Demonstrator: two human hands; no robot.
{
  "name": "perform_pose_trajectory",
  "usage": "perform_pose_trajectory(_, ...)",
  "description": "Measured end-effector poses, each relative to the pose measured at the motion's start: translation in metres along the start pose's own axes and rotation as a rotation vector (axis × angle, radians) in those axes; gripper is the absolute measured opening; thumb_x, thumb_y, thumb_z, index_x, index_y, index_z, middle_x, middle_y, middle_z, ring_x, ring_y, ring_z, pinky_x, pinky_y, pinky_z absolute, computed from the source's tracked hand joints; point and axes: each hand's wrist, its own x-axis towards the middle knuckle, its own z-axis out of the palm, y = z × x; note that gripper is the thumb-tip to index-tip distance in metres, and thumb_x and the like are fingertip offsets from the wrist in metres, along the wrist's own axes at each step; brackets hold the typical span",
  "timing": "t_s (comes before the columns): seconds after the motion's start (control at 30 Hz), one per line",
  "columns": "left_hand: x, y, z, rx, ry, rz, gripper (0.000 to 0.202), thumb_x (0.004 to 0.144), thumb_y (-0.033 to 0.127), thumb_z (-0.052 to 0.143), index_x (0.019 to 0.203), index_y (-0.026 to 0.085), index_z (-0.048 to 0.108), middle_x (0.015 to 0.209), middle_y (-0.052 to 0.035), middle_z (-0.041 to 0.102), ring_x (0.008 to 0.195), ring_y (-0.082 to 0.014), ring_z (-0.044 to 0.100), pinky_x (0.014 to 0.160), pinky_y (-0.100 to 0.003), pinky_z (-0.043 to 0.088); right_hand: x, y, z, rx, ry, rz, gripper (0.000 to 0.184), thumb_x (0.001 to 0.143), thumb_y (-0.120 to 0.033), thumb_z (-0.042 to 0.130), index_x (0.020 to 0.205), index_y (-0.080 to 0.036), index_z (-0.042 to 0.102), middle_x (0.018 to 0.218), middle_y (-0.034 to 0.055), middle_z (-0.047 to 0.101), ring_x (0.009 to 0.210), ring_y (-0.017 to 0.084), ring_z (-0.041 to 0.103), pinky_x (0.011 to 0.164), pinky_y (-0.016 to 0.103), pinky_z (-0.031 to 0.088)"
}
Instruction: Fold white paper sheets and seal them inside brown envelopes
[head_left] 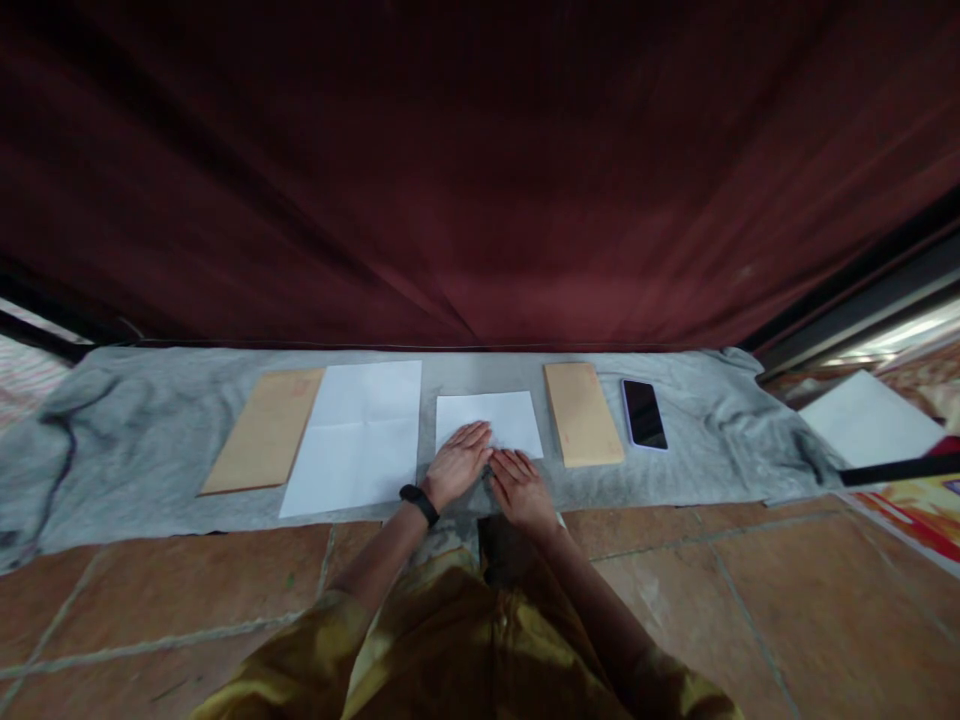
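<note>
Both hands lie on a small white sheet of paper, which looks folded, in the middle of the grey cloth. My left hand, with a black band on its wrist, rests flat on the paper's lower left part, fingers stretched out. Beside it my right hand presses flat near the lower edge, fingers extended, its tips close to the left hand. To the left lies a larger white sheet with crease lines. It partly overlaps a brown envelope.
Right of the small paper lie brown envelopes, seemingly a stack, and a dark-screened phone. The grey cloth spans the width, with a dark red curtain behind. Tiled floor is in front; another white sheet lies far right.
</note>
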Motion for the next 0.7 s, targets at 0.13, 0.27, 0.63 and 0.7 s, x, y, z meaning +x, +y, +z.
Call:
perform_pose_trajectory(0.13,0.014,-0.007,-0.002,0.015,0.006,-0.027,0.043,0.102,0.027,0.040,0.140,0.017,0.056,0.151,-0.0120,0.052,0.144,-0.0216,0.043,0.122,-0.042,0.031,0.001,-0.001,0.001,0.003,0.005,0.016,0.044,0.101,-0.026,0.047,0.144,-0.021,0.055,0.147,0.0091,0.057,0.140,0.024,0.048,0.120,0.050,0.035)
perform_pose_trajectory(0.27,0.030,-0.013,-0.003,0.039,-0.007,-0.040,0.043,0.102,0.027,0.042,0.140,0.014,0.056,0.151,-0.0145,0.051,0.144,-0.0231,0.044,0.122,-0.043,0.032,0.002,-0.002,0.001,-0.016,-0.003,0.029,0.042,0.101,-0.025,0.048,0.142,-0.020,0.057,0.146,0.0087,0.058,0.140,0.024,0.049,0.121,0.049,0.035)
perform_pose_trajectory(0.63,0.056,-0.031,-0.001,0.098,-0.026,-0.043,0.045,0.099,0.024,0.044,0.141,0.013,0.056,0.151,-0.0155,0.051,0.143,-0.0244,0.045,0.121,-0.042,0.032,0.001,-0.003,-0.003,-0.008,-0.015,0.012,0.047,0.100,-0.023,0.050,0.146,-0.022,0.052,0.146,0.0097,0.057,0.139,0.028,0.049,0.119,0.054,0.036)
perform_pose_trajectory(0.7,0.059,-0.031,-0.003,0.111,-0.036,-0.036,0.045,0.099,0.022,0.044,0.142,0.013,0.055,0.152,-0.0149,0.051,0.143,-0.0240,0.045,0.121,-0.042,0.031,0.001,-0.003,-0.005,0.000,-0.024,0.010,0.047,0.100,-0.024,0.048,0.147,-0.022,0.051,0.147,0.0092,0.057,0.139,0.028,0.049,0.119,0.054,0.036)
